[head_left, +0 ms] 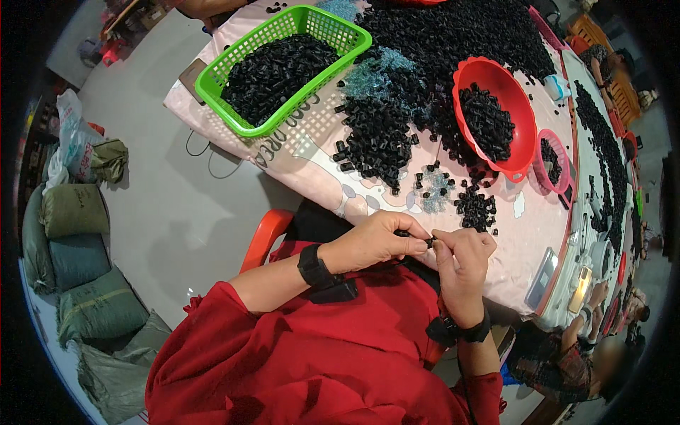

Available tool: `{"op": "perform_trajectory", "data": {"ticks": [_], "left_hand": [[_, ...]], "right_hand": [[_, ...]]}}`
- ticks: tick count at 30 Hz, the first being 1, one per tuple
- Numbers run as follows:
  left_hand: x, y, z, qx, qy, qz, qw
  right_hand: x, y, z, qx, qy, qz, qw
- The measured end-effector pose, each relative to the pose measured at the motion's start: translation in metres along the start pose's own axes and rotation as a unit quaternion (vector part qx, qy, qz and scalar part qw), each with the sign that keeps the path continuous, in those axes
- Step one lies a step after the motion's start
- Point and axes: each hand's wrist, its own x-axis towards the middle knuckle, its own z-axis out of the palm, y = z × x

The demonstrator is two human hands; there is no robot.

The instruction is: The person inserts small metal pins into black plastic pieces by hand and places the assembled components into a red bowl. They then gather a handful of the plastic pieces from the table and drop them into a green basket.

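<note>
My left hand (388,241) is closed on a small black plastic part (404,234), pinched between thumb and fingers. Close against it, my right hand (464,263) pinches a tiny black piece (430,242) at the end of that part. Both hands meet just off the table's near edge, above my lap. Beyond them lie a small heap of little black pieces (476,207) and a scatter of tiny clear bits (434,195). A larger pile of black cylindrical parts (375,145) spreads farther back.
A green basket (255,132) full of black parts stands at the back left. A red scalloped bowl (523,127) and a pink basket (564,156) hold more. Phones (544,276) lie at right. Stuffed sacks (99,304) line the left wall; other people sit at the right.
</note>
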Motion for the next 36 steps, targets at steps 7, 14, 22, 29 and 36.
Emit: {"op": "perform_trajectory", "data": {"ticks": [7,14,22,29,36], "left_hand": [[0.0,-0.002,0.005,-0.007,0.013,0.018,1.0],[-0.001,0.003,0.004,-0.054,0.016,-0.02,0.998],[0.001,0.004,0.001,-0.06,0.003,-0.072,0.996],[-0.001,0.007,0.004,-0.043,0.002,-0.051,0.998],[-0.001,0.006,0.001,-0.014,-0.016,-0.07,0.997]], "right_hand": [[-0.003,0.002,-0.002,0.037,-0.023,0.063,0.997],[0.003,-0.019,-0.009,-0.102,-0.035,-0.031,0.994],[-0.003,-0.011,0.002,-0.162,-0.007,-0.074,0.984],[-0.005,-0.014,0.006,-0.185,0.012,-0.086,0.979],[-0.008,-0.011,0.007,-0.196,0.003,-0.102,0.975]]}}
